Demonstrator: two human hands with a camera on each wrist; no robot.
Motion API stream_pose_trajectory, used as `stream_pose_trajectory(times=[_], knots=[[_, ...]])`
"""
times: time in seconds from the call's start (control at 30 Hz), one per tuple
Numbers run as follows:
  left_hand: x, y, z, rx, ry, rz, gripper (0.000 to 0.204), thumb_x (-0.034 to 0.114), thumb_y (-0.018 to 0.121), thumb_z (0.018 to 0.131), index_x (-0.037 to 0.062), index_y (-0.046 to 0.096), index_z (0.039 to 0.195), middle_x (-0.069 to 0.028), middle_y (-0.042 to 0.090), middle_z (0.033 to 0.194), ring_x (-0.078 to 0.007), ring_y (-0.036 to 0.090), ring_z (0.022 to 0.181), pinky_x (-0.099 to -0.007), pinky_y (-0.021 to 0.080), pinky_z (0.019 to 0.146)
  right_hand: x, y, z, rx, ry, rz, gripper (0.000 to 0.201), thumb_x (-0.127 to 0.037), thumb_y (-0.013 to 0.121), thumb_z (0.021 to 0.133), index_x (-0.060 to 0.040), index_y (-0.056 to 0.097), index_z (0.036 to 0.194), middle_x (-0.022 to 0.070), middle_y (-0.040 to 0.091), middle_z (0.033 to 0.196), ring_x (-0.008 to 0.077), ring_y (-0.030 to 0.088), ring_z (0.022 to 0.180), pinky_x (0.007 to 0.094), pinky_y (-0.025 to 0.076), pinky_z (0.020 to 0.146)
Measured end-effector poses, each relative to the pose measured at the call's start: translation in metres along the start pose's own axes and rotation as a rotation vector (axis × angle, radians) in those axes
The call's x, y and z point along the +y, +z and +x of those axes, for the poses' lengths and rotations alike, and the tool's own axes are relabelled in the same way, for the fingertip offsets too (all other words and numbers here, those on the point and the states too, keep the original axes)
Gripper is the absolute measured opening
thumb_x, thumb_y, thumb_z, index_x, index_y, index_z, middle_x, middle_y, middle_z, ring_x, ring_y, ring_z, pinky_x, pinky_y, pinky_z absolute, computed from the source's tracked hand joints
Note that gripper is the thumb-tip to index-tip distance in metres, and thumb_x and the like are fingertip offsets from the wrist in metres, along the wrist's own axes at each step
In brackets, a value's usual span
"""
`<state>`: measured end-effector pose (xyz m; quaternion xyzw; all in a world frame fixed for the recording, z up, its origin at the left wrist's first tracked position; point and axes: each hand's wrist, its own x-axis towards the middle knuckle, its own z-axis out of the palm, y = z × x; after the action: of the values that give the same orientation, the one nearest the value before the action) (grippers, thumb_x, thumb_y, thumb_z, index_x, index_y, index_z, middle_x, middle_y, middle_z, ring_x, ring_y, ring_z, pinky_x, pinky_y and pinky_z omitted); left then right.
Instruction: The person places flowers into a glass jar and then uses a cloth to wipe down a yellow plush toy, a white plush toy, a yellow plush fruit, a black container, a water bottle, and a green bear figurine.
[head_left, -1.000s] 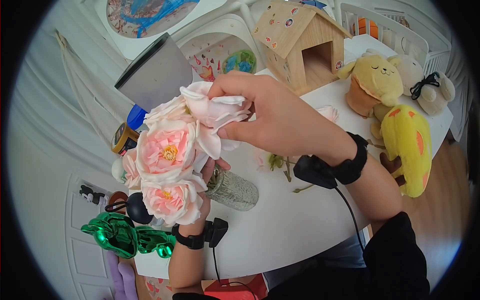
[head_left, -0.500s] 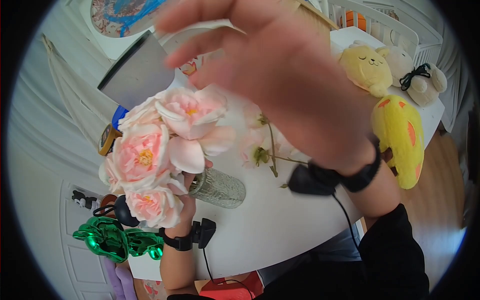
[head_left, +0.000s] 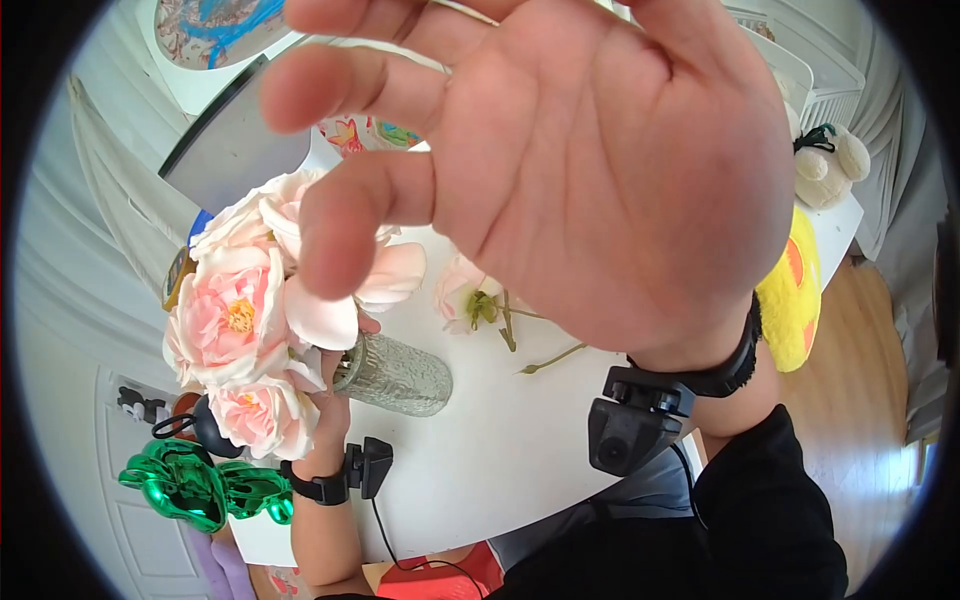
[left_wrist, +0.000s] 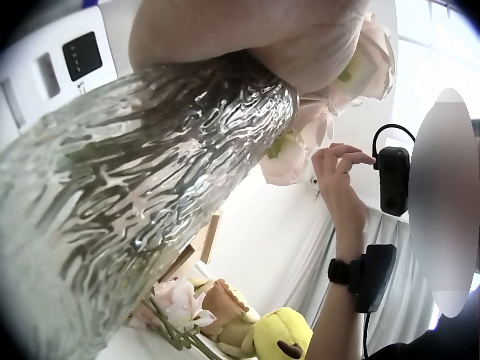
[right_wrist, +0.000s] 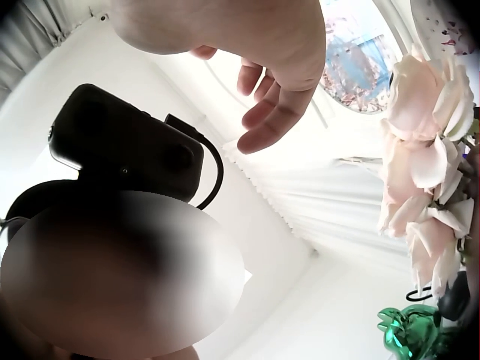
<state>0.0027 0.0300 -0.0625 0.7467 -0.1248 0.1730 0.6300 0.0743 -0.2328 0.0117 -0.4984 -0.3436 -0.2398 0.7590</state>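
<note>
A textured clear glass vase (head_left: 405,378) is tilted in my left hand (head_left: 333,415), whose fingers curl round it near the mouth, as the left wrist view shows with the hand (left_wrist: 247,30) across the vase (left_wrist: 142,180). Large pale pink roses (head_left: 235,315) with yellow centres spill from the vase's mouth and cover part of that hand. High and close to the head camera, my right hand (head_left: 610,190) turns its palm to view, holding nothing, fingers loosely bent. Its fingertips overlap the roses in the head view.
More pink flowers (head_left: 462,293) with green stems lie on the white table (head_left: 500,450). A shiny green balloon-like figure (head_left: 180,485) stands at the left edge, near a round black object (head_left: 215,430). A yellow plush toy (head_left: 795,310) sits at the right.
My right hand has let go of the rose at the top of the bunch, risen toward the head camera and turned its palm to it. The left hand still holds the vase.
</note>
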Motion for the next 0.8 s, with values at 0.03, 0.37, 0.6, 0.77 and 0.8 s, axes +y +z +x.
stream_pose_trajectory(times=[0.03, 0.37, 0.6, 0.77, 0.8], knots=[[0.0, -0.002, 0.001, -0.03, -0.016, -0.031, 0.019, 0.018, 0.058, 0.101, 0.0036, 0.061, 0.113, -0.0085, 0.066, 0.097, -0.0212, 0.064, 0.095, -0.0351, 0.048, 0.086, 0.001, 0.011, -0.002, 0.001, 0.023, 0.007, 0.02, -0.01, 0.063, 0.083, -0.0002, 0.066, 0.101, 0.0112, 0.064, 0.091, 0.0261, 0.065, 0.085, 0.0361, 0.052, 0.076], [-0.042, -0.008, -0.025, 0.035, -0.002, 0.049, 0.027, 0.023, 0.053, 0.103, 0.0034, 0.059, 0.12, -0.0075, 0.065, 0.104, -0.0188, 0.062, 0.096, -0.0321, 0.048, 0.086, 0.028, -0.002, 0.024, -0.151, 0.308, -0.327, 0.021, -0.016, 0.062, 0.085, 0.0012, 0.066, 0.096, 0.0142, 0.067, 0.087, 0.0285, 0.064, 0.069, 0.0387, 0.052, 0.065], [-0.054, -0.024, -0.018, 0.047, 0.056, 0.205, 0.033, 0.027, 0.05, 0.104, 0.0033, 0.057, 0.126, -0.0067, 0.064, 0.109, -0.017, 0.06, 0.098, -0.0298, 0.048, 0.086, 0.135, -0.024, -0.024, -0.621, 0.529, -1.153, 0.036, -0.021, 0.069, 0.082, 0.0029, 0.064, 0.108, 0.0257, 0.067, 0.1, 0.0409, 0.064, 0.104, 0.0462, 0.051, 0.09], [-0.053, -0.031, -0.021, -0.001, 0.282, 0.736, 0.037, 0.029, 0.052, 0.102, 0.0032, 0.058, 0.128, -0.0077, 0.064, 0.112, -0.0174, 0.061, 0.098, -0.0301, 0.048, 0.087, 0.128, -0.03, -0.012, -0.659, 0.631, -0.994, 0.04, -0.02, 0.073, 0.078, 0.0048, 0.064, 0.108, 0.0264, 0.068, 0.1, 0.0391, 0.067, 0.101, 0.0444, 0.052, 0.087], [-0.051, -0.031, -0.021, -0.097, 0.431, 1.063, 0.037, 0.027, 0.054, 0.101, 0.0027, 0.058, 0.129, -0.0089, 0.065, 0.113, -0.0189, 0.061, 0.099, -0.0311, 0.048, 0.087, 0.131, -0.033, -0.01, -0.548, 0.537, -0.951, 0.04, -0.02, 0.073, 0.076, 0.0049, 0.065, 0.107, 0.0261, 0.069, 0.099, 0.0388, 0.067, 0.098, 0.0439, 0.052, 0.085]])
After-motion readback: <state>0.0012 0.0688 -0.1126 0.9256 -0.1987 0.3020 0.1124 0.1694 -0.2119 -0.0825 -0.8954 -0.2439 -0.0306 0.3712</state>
